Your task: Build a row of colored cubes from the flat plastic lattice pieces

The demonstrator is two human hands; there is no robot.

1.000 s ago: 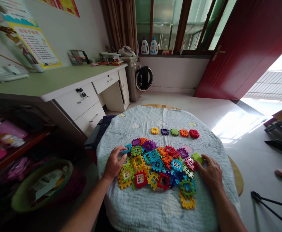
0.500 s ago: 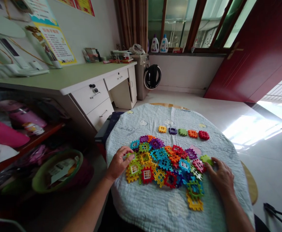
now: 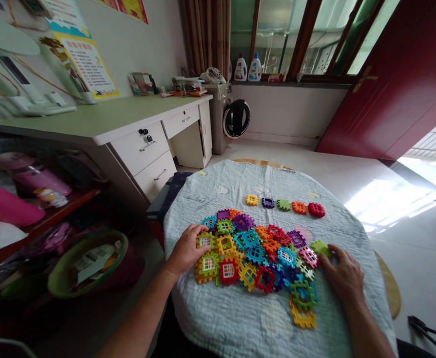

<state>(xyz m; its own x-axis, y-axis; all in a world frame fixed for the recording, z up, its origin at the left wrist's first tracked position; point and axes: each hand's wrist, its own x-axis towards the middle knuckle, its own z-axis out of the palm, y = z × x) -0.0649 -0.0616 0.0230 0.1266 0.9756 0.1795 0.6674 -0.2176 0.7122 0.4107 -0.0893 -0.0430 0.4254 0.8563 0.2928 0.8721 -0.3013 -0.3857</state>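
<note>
A heap of colourful plastic building blocks (image 3: 256, 252), square with notched edges and windowed middles, lies on the cloth-covered round table. At its left side my left hand (image 3: 188, 249) has thumb and forefinger apart at a lime-green block with a white window (image 3: 205, 240). Over on the right, my right hand (image 3: 342, 272) has its fingers apart, the tips against a solid lime-green block (image 3: 319, 247) beside a pink block (image 3: 309, 257). Behind the heap runs a spaced row: a yellow block (image 3: 252, 200), a dark purple one, a green one, an orange one and a red block (image 3: 316, 210).
The pale blue tablecloth (image 3: 240, 323) is wrinkled. A desk with drawers (image 3: 139, 149) stands at the left, and a washing machine (image 3: 220, 114) with its door open is behind. A green-rimmed bin (image 3: 59, 286) sits low left. A red door (image 3: 385, 84) is at the right.
My left thumb and forefinger have spread slightly, showing more of the lime-green windowed block. My right hand stays at the solid lime-green block. The view has shifted slightly.
</note>
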